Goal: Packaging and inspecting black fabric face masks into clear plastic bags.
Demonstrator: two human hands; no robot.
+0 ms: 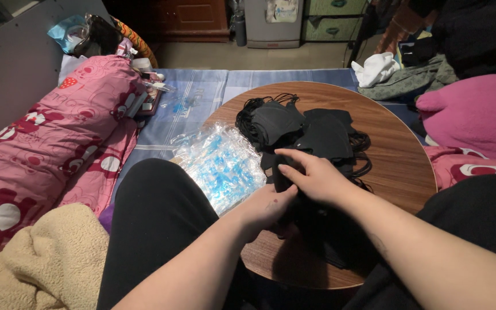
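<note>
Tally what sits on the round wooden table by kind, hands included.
Heap of black face masks: 1, single masks too tangled to count
Stack of clear plastic wrappers: 1
Hands: 2, left hand and right hand, both holding a black mask
Total: 4

Both forearms are bare to the edge of the view, with no sleeves, no watch and no rings to be seen. The left hand (268, 208) carries a few small dark marks on its back. The right hand (317, 178) has short, plain nails on its fingers (287, 154). The legs are in plain black trousers (156, 218), smooth cloth without pattern, one leg showing on each side.
</note>
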